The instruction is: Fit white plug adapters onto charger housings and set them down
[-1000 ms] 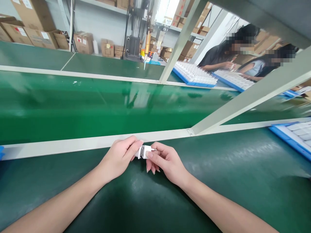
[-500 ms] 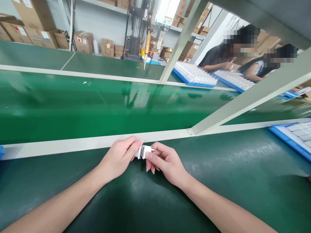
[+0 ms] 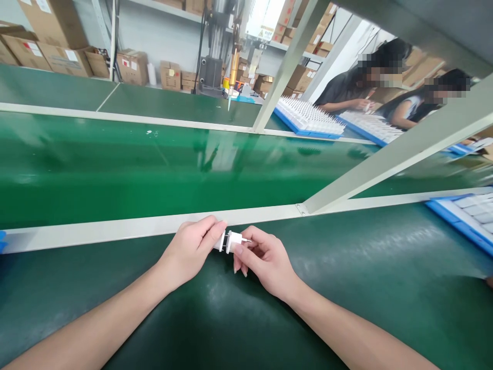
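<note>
My left hand (image 3: 190, 252) is closed around a white plastic piece (image 3: 221, 241), most of it covered by the fingers. My right hand (image 3: 265, 257) pinches a white plug part (image 3: 233, 241) between thumb and index finger, its thin metal pin pointing right. The two white pieces face each other end to end, with a narrow gap between them where small metal bits show. Both hands are held over the dark green worktop (image 3: 215, 318), near its far edge.
Beyond a pale metal rail (image 3: 115, 228) runs a green conveyor belt (image 3: 154, 174). A slanted metal post (image 3: 370, 164) rises at right. A blue tray (image 3: 462, 221) of white parts lies far right. Across the belt are a machine (image 3: 215, 51), trays of pins (image 3: 308, 118) and two people.
My right hand has shifted slightly to the right with its plug part, and the metal between the two pieces looks different. Pale spots on the belt have moved right.
</note>
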Demonstrator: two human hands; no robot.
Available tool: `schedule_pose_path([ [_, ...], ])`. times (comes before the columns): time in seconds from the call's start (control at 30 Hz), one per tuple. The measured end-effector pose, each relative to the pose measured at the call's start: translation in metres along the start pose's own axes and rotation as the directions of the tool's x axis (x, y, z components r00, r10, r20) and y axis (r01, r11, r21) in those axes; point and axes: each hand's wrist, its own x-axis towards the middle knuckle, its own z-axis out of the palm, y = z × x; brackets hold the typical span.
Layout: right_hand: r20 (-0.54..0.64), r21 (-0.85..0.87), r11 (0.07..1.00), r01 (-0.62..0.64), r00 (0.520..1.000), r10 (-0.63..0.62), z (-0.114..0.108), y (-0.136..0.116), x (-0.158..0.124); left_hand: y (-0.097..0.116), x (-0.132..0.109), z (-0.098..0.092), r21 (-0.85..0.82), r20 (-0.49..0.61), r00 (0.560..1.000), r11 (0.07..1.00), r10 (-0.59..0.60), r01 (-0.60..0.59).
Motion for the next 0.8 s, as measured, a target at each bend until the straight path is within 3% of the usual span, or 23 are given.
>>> schedule_pose_path([
  [0.23, -0.003, -0.062, 0.998, -0.006, 1.000, 0.005, -0.0012, 0.0019, 0.0005, -0.0013, -0.0007, -0.0016, 0.015, -0.041, 0.999, 1.000, 0.008, -0.008],
  [0.8, 0.004, -0.139, 0.990, 0.024, 1.000, -0.023, 0.0001, -0.0001, -0.0019, 0.0011, -0.0010, -0.0029, 0.014, 0.019, 1.000, 1.000, -0.012, 0.012],
])
